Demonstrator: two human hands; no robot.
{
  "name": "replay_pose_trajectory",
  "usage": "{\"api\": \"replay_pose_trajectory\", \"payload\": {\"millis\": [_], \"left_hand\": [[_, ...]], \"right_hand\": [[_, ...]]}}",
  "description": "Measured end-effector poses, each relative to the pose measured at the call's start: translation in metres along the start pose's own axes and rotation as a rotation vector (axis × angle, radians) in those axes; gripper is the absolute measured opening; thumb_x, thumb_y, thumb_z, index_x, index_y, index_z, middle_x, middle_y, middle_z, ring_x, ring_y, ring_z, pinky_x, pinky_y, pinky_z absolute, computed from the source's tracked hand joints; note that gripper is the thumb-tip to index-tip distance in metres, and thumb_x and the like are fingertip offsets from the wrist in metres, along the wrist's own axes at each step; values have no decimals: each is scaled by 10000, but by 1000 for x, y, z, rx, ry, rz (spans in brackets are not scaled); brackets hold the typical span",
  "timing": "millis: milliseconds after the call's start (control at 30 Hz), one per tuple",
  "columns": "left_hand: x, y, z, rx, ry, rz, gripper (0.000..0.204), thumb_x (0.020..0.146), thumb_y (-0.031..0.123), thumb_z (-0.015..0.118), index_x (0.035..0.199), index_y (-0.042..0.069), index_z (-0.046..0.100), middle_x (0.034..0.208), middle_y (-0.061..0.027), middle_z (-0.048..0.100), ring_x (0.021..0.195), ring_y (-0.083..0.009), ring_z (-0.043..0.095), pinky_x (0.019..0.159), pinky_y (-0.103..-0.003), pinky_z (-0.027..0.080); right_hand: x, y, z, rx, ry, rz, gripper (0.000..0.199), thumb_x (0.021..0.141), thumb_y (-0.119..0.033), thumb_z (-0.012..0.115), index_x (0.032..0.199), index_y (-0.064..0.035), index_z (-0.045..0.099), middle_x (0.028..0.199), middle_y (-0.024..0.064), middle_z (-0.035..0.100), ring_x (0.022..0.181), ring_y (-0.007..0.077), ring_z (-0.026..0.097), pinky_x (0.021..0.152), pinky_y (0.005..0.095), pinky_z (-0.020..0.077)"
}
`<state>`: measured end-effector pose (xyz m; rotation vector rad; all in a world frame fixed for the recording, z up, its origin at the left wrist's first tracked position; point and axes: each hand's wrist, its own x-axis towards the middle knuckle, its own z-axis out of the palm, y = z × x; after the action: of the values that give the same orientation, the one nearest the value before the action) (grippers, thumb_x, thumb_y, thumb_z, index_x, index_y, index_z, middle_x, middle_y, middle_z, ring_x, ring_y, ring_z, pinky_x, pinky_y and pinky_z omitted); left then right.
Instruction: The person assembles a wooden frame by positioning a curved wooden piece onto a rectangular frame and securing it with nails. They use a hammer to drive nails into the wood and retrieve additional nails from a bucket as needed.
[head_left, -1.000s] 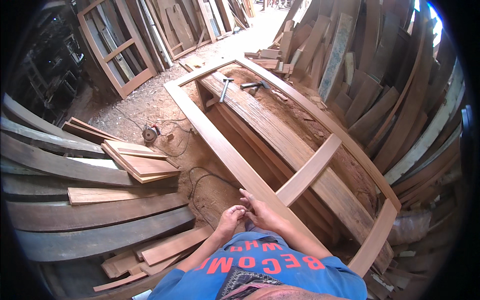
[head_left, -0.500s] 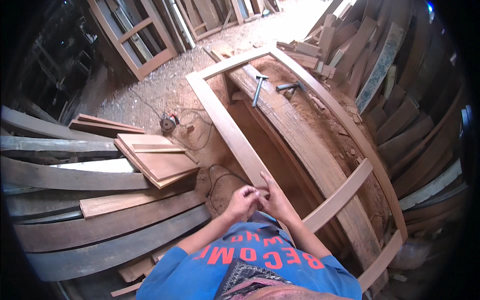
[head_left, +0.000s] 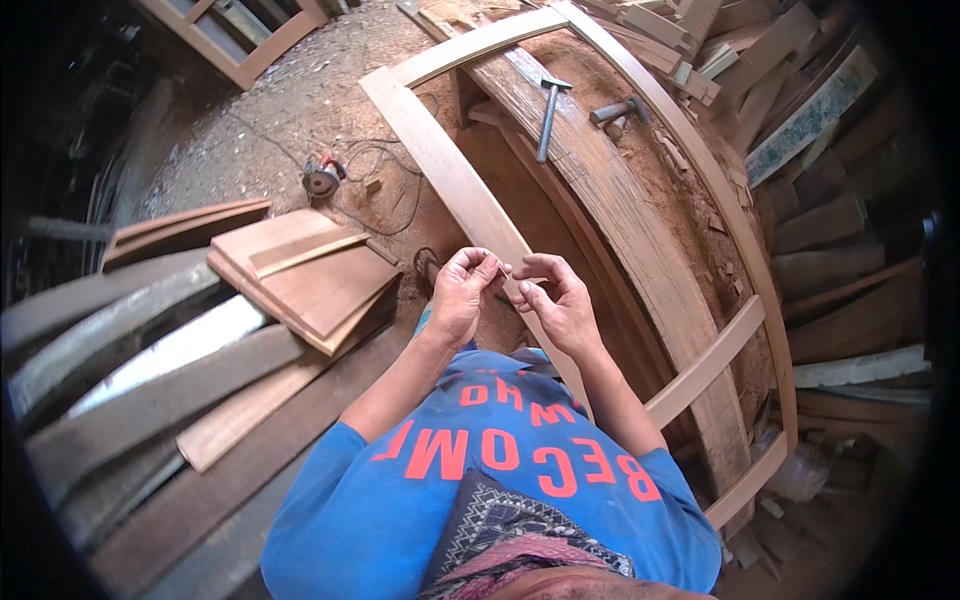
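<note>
My left hand point(head_left: 463, 295) and my right hand point(head_left: 556, 303) come together in front of my shirt, over the near side of a long pale wooden frame point(head_left: 455, 185). Both are closed, thumbs against fingertips. Between the fingertips shows a thin, pale sliver point(head_left: 504, 271), too small to name for certain. The frame lies across a rough, worn plank point(head_left: 640, 240), with two crosspieces towards its near right end. A hammer point(head_left: 550, 115) rests on the plank inside the frame, and a second hammer-like tool point(head_left: 618, 110) lies to its right.
A circular saw point(head_left: 322, 177) with a trailing cord sits on the sawdust-strewn ground. Stacked wooden panels point(head_left: 300, 270) rest at the left on long boards point(head_left: 245, 430). Piled timber offcuts point(head_left: 740, 60) line the right. Another wooden frame point(head_left: 275, 45) stands at the back left.
Both hands have lifted off the frame's near rail and come up with fingertips together. The view has tilted downward, showing more of my shirt.
</note>
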<state>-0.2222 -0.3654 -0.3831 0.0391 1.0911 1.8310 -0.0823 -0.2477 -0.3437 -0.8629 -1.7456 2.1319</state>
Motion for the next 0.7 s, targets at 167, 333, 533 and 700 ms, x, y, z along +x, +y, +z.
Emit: {"api": "replay_pose_trajectory", "payload": {"millis": [167, 333, 533, 700], "left_hand": [[87, 69, -44, 180, -71, 36, 111, 1045, 143, 658, 1088, 49, 619, 1036, -72, 701, 975, -148, 678, 900, -315, 577], [164, 160, -74, -116, -183, -213, 94, 1056, 158, 632, 1109, 83, 651, 1066, -66, 716, 1038, -170, 687, 940, -336, 574], [244, 234, -91, -143, -138, -326, 122, 1076, 166, 592, 1106, 71, 663, 1109, -94, 729, 1085, -210, 707, 968, -348, 585], [319, 251, -89, -16, -119, -377, 109, 1057, 157, 622, 1131, 79, 639, 1121, -91, 725, 1071, -208, 706, 928, -321, 592]], "right_hand": [[97, -13, 63, -214, 123, -34, 145, 971, -85, 710, 1071, 18, 720, 959, 101, 745, 928, 153, 699, 840, 335, 561], [199, -40, 111, 77, 216, 80, 179, 1030, -143, 665, 1069, 19, 729, 889, 21, 690, 815, 70, 659, 707, 251, 558], [288, -69, 119, 268, 227, 109, 152, 1038, -129, 647, 1075, 9, 697, 907, 55, 709, 757, 101, 642, 696, 261, 540], [354, -60, 93, 265, 304, 83, 144, 1016, -123, 678, 1085, 2, 699, 910, 48, 711, 774, 96, 637, 701, 252, 538]]}}
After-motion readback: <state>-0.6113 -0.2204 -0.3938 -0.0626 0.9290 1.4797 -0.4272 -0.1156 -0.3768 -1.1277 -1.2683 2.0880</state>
